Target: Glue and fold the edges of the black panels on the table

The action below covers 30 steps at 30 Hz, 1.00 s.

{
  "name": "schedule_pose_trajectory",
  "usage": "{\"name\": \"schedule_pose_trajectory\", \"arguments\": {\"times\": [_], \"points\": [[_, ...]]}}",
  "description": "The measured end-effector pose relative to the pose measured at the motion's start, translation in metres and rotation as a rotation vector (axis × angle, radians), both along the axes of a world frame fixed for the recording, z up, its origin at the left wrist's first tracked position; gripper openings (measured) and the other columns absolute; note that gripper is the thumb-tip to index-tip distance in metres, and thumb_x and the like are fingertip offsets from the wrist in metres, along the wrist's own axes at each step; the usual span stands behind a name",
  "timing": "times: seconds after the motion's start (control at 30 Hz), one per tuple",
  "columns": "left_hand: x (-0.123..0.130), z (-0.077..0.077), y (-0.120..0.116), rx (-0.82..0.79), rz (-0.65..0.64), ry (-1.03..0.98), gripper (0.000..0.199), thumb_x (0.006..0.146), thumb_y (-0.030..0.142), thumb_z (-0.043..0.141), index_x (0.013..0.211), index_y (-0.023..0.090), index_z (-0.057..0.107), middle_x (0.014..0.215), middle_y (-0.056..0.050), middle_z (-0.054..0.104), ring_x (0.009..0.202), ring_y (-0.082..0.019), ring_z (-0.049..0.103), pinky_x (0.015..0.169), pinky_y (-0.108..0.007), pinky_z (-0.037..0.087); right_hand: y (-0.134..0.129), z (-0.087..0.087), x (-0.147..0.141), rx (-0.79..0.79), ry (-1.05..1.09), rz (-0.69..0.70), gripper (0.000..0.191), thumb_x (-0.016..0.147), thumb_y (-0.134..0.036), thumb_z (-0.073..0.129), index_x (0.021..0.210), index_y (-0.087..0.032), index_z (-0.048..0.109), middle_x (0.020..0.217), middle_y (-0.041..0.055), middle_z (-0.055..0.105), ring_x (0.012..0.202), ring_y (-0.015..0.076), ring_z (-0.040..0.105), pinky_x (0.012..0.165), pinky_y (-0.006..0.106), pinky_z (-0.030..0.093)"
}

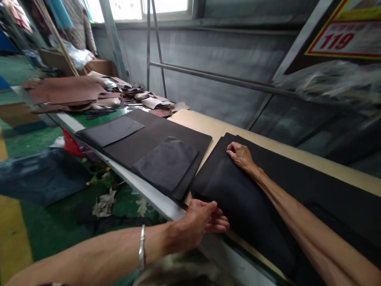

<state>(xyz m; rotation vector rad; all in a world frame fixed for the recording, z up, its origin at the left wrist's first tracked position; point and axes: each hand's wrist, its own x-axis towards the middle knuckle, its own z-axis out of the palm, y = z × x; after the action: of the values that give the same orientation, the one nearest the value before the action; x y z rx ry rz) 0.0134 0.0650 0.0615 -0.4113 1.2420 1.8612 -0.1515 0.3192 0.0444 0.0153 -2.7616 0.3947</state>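
Observation:
A bluish-black fabric piece (238,194) lies over a stack of black sheets (297,171) on the bench in front of me. My right hand (240,155) is closed in a pinch at the far corner of this piece, its forearm stretched across the stack. At the near edge, by the bench's front, my left hand (205,218) has its thumb against curled fingers at the fabric's border; the exact grip is partly hidden. Left of both hands is another black sheet stack (157,137), bearing a dark fabric piece (166,163) and a second dark piece (114,130).
Brown and beige material scraps (71,93) pile up at the bench's far left. Pale board (205,125) shows beneath the black sheets. A metal frame (208,75) runs along the back wall. A blue bag-like bundle (38,174) lies on the green floor.

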Motion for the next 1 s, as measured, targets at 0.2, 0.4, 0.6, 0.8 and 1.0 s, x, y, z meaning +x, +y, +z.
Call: {"name": "schedule_pose_trajectory", "arguments": {"times": [0.2,0.4,0.6,0.8,1.0], "points": [[-0.001,0.006,0.0,-0.051,-0.09,0.021,0.044,0.104,0.026,0.036,0.071,0.008,0.058,0.063,-0.008,0.065,0.053,-0.012,0.063,0.06,-0.024,0.052,0.001,-0.003,-0.003,0.031,-0.006,-0.007,0.001,0.083,-0.018,0.061,0.082,-0.017,0.061,0.086,0.0029,0.065,0.079,0.0161,0.057,0.066,0.025,0.034],[0.001,-0.015,-0.001,0.021,-0.086,0.075,0.035,0.102,0.033,0.042,0.079,0.01,0.055,0.068,-0.009,0.066,0.058,-0.015,0.067,0.061,-0.027,0.054,-0.003,0.001,-0.002,0.061,-0.049,-0.021,0.002,0.086,-0.017,0.059,0.085,-0.017,0.061,0.09,0.0028,0.065,0.083,0.0154,0.057,0.069,0.024,0.035],[0.0,-0.029,0.001,-0.004,-0.087,0.085,0.029,0.101,0.039,0.046,0.089,0.013,0.049,0.073,-0.011,0.069,0.06,-0.016,0.068,0.062,-0.027,0.054,-0.01,0.006,-0.001,0.112,-0.098,-0.077,0.006,0.089,-0.017,0.057,0.088,-0.018,0.063,0.097,0.0034,0.066,0.088,0.0153,0.059,0.07,0.024,0.036],[0.0,-0.035,0.004,0.007,-0.069,0.068,0.028,0.102,0.037,0.042,0.091,0.013,0.049,0.073,-0.012,0.069,0.059,-0.018,0.068,0.06,-0.028,0.054,-0.013,0.003,0.0,0.16,-0.116,-0.093,0.007,0.091,-0.018,0.057,0.087,-0.018,0.063,0.097,0.0038,0.066,0.092,0.0161,0.059,0.074,0.024,0.039],[-0.001,-0.056,0.004,0.066,-0.051,0.135,0.03,0.101,0.038,0.043,0.087,0.013,0.051,0.077,-0.014,0.069,0.062,-0.018,0.069,0.063,-0.029,0.056,-0.023,0.02,-0.001,0.243,-0.045,-0.189,0.018,0.091,-0.014,0.056,0.108,-0.015,0.06,0.115,0.0114,0.063,0.105,0.0223,0.056,0.085,0.03,0.041]]}}
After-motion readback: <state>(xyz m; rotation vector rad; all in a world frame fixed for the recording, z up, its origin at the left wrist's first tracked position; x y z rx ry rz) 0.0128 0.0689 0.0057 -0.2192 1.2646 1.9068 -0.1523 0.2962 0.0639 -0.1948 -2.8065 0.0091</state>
